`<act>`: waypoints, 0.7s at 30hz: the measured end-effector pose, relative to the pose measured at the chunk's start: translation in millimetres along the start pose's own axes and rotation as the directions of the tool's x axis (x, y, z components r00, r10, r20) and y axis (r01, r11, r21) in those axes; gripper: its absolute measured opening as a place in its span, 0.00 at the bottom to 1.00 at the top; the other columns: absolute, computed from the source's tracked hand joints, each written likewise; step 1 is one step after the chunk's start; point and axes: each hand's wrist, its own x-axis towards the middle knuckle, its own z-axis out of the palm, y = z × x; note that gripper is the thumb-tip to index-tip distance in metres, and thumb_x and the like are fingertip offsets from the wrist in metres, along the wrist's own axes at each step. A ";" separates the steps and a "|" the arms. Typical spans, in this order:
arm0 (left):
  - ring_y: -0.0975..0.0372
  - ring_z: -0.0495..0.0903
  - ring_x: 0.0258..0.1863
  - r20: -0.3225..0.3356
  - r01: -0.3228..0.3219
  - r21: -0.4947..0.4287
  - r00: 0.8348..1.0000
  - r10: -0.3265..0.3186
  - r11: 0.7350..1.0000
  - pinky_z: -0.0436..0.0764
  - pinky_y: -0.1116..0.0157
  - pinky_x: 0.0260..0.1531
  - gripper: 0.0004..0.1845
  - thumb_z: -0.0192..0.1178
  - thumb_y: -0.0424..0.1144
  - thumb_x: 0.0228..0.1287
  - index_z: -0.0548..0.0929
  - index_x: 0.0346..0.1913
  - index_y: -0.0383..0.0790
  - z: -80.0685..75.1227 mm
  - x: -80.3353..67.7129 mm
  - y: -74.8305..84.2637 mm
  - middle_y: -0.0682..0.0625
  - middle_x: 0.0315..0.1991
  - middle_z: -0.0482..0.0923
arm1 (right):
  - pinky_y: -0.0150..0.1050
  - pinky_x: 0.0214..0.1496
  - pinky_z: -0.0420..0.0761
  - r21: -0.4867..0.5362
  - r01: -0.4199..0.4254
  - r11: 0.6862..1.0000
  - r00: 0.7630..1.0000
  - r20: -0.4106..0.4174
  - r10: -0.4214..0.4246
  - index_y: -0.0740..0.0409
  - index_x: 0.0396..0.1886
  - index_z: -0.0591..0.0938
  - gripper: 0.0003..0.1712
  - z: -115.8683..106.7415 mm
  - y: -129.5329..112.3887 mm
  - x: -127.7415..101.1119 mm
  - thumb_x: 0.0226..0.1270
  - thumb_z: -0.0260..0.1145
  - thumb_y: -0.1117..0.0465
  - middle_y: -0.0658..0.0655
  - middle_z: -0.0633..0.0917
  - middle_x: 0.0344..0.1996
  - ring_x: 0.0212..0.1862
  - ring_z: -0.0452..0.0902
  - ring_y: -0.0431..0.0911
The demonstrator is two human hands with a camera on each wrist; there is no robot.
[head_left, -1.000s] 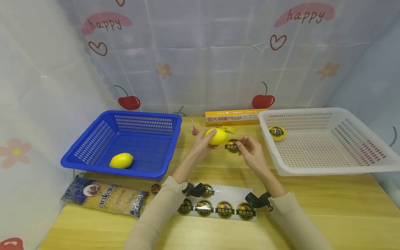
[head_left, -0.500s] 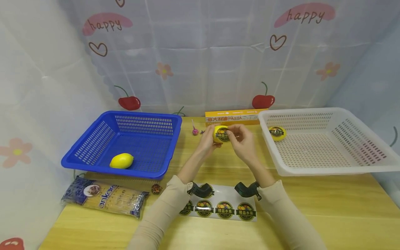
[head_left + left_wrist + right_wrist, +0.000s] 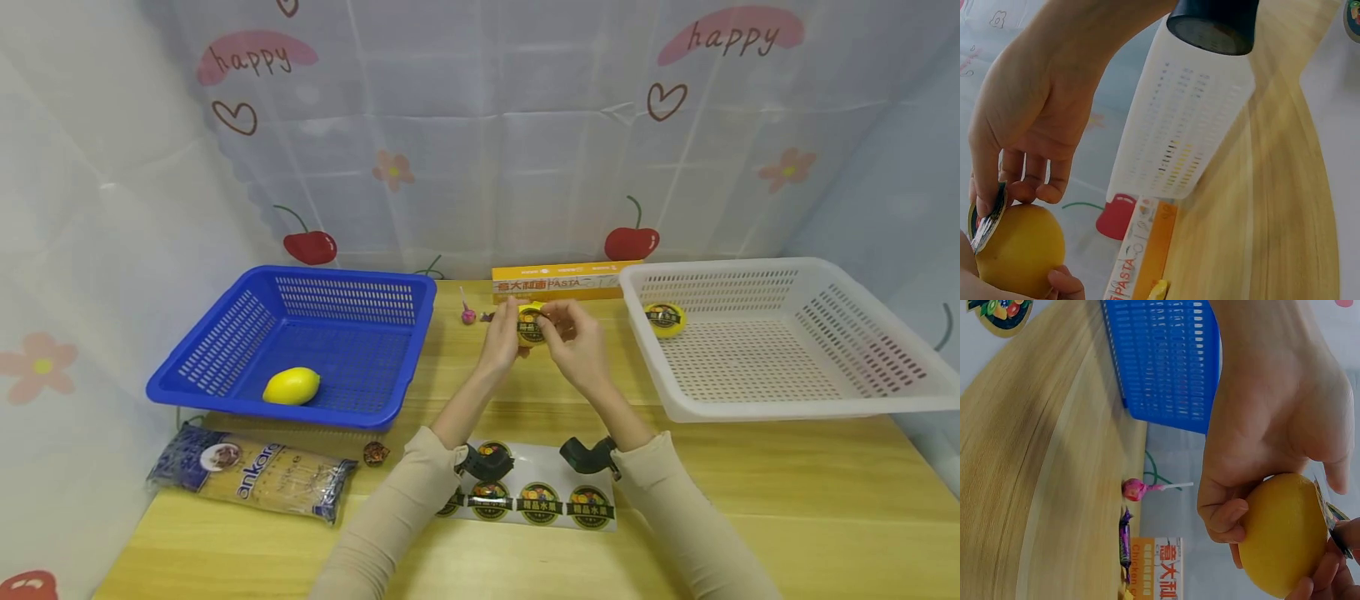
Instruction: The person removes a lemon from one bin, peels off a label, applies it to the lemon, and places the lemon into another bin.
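since the last frame right hand [image 3: 573,337] is pressing sticker [image 3: 530,325] onto lemon [image 3: 1019,250]; left hand [image 3: 501,337] is cupping it; smooth edges flat.

Behind the blue basket [image 3: 300,333], the curtain [image 3: 480,125] reads "happy" in brown script on a pink patch, and the same word stands again on a second pink patch further right along it. To the right of that basket, at the back of my counter [image 3: 750,467], the orange box [image 3: 555,282] carries red Chinese characters and then "PASTA"; my left wrist view shows "PASTA" on its white end, and my right wrist view shows "Chicken" there. In front of the basket the pasta packet [image 3: 251,479] says "ankara". The round labels on the sticker sheet [image 3: 536,500] bear Chinese characters too small for me to read.
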 end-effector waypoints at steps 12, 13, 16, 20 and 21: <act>0.66 0.63 0.23 -0.111 -0.147 0.244 0.978 0.178 0.959 0.69 0.70 0.30 0.24 0.40 0.51 0.75 0.70 0.58 0.35 4.7 -2.7 -8.5 0.42 0.47 0.74 | 0.29 0.24 0.75 -0.050 0.049 0.998 0.998 0.041 -0.047 0.70 0.38 0.80 0.08 -3.0 1.0 -1.4 0.59 0.65 0.72 0.61 0.81 0.24 0.22 0.75 0.47; 0.66 0.63 0.22 -0.114 -0.156 0.256 0.975 0.191 0.954 0.68 0.70 0.29 0.23 0.40 0.51 0.75 0.70 0.57 0.35 4.9 -2.7 -9.3 0.42 0.44 0.75 | 0.30 0.24 0.75 -0.075 0.071 0.995 0.997 0.040 -0.068 0.70 0.38 0.80 0.08 -3.1 0.7 -1.6 0.58 0.65 0.72 0.61 0.81 0.24 0.22 0.76 0.47; 0.66 0.60 0.17 -0.118 -0.170 0.265 0.971 0.207 0.949 0.66 0.72 0.22 0.22 0.40 0.49 0.75 0.70 0.57 0.34 4.9 -2.6 -11.1 0.47 0.32 0.74 | 0.35 0.22 0.76 -0.172 0.154 0.973 0.988 0.033 -0.150 0.70 0.38 0.81 0.08 -3.3 -1.4 -2.7 0.58 0.66 0.70 0.62 0.81 0.24 0.19 0.76 0.47; 0.68 0.55 0.10 -0.142 -0.175 0.265 0.966 0.218 0.948 0.59 0.73 0.11 0.22 0.40 0.48 0.75 0.70 0.57 0.33 5.2 -4.1 -12.1 0.54 0.15 0.59 | 0.39 0.20 0.77 -0.265 0.165 0.950 0.986 0.017 -0.166 0.70 0.40 0.81 0.12 -2.8 -1.2 -5.9 0.59 0.67 0.65 0.65 0.81 0.28 0.18 0.76 0.48; 0.68 0.55 0.10 -0.152 -0.178 0.265 0.963 0.224 0.948 0.59 0.73 0.11 0.22 0.40 0.47 0.75 0.70 0.57 0.33 5.3 -4.4 -12.3 0.55 0.15 0.59 | 0.40 0.21 0.77 -0.271 0.139 0.953 0.990 0.017 -0.139 0.70 0.42 0.81 0.14 -2.6 -0.7 -6.8 0.60 0.67 0.63 0.66 0.80 0.30 0.19 0.77 0.49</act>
